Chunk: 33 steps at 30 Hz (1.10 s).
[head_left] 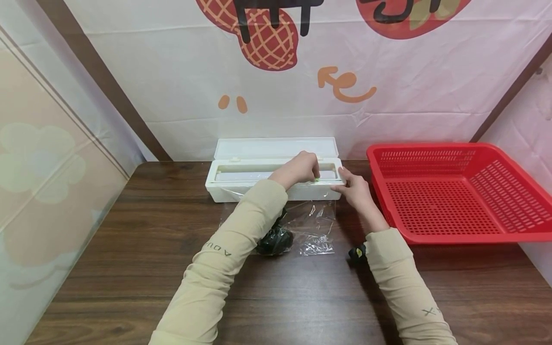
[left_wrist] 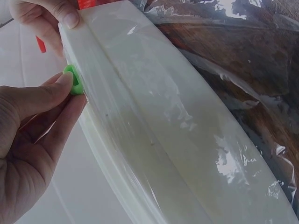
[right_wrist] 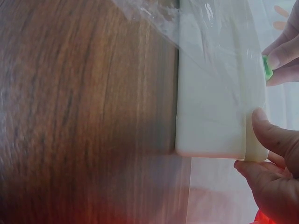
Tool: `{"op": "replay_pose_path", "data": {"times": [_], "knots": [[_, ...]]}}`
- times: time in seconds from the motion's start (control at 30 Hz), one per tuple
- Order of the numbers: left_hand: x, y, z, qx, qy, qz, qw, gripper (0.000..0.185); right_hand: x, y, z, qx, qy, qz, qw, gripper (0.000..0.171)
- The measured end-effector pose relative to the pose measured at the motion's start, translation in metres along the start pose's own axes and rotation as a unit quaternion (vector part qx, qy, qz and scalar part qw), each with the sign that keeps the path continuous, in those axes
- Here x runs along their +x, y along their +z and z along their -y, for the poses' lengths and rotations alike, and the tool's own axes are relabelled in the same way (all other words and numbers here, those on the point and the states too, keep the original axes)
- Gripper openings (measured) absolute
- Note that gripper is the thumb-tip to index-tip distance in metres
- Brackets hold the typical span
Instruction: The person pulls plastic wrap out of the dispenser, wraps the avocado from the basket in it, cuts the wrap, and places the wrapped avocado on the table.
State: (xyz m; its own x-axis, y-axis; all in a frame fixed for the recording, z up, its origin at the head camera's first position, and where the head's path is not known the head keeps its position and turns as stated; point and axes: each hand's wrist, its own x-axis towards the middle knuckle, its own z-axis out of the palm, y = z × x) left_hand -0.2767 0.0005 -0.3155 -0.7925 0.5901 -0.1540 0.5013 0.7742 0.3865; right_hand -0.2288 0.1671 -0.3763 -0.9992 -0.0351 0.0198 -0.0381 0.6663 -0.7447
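Note:
A white cling film dispenser (head_left: 315,192) stands at the back of the table with its lid (head_left: 276,147) raised. My left hand (head_left: 297,168) reaches across to the right part of its front edge. In the left wrist view, thumb and fingers pinch a small green slide cutter (left_wrist: 77,83) on that edge. My right hand (head_left: 355,191) grips the dispenser's right end, thumb on the front edge in the right wrist view. Clear cling film (head_left: 316,225) runs over the front and down onto the table. A dark rounded object (head_left: 276,240) shows beside the left sleeve, partly hidden by it.
To the right stands a red plastic basket (head_left: 384,201) with a lattice bottom, close to my right forearm. A printed cloth (head_left: 280,105) hangs behind the dark wooden table (head_left: 142,230). A small black device (head_left: 357,253) sits at the right sleeve's cuff.

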Motion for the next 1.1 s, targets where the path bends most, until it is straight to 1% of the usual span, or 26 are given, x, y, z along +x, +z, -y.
{"op": "replay_pose_path", "data": {"times": [0.27, 0.67, 0.97, 1.1], "knots": [[-0.0009, 0.0006, 0.0012, 0.002, -0.001, 0.002, 1.0, 0.017, -0.0002, 0.0024, -0.0019, 0.004, 0.003, 0.004, 1.0, 0.066], [-0.0034, -0.0009, -0.0001, 0.002, -0.005, 0.002, 1.0, 0.016, -0.0016, 0.0016, -0.0015, 0.004, -0.011, -0.005, 1.0, 0.065], [-0.0056, -0.003, 0.0007, 0.012, -0.006, 0.0, 0.9999, 0.015, -0.0005, 0.0004, -0.0028, -0.001, -0.017, -0.01, 1.0, 0.064], [-0.0075, -0.0041, 0.0022, 0.009, -0.012, 0.001, 0.9999, 0.016, -0.0004, 0.0001, -0.0035, 0.008, -0.018, -0.009, 1.0, 0.064]]}}
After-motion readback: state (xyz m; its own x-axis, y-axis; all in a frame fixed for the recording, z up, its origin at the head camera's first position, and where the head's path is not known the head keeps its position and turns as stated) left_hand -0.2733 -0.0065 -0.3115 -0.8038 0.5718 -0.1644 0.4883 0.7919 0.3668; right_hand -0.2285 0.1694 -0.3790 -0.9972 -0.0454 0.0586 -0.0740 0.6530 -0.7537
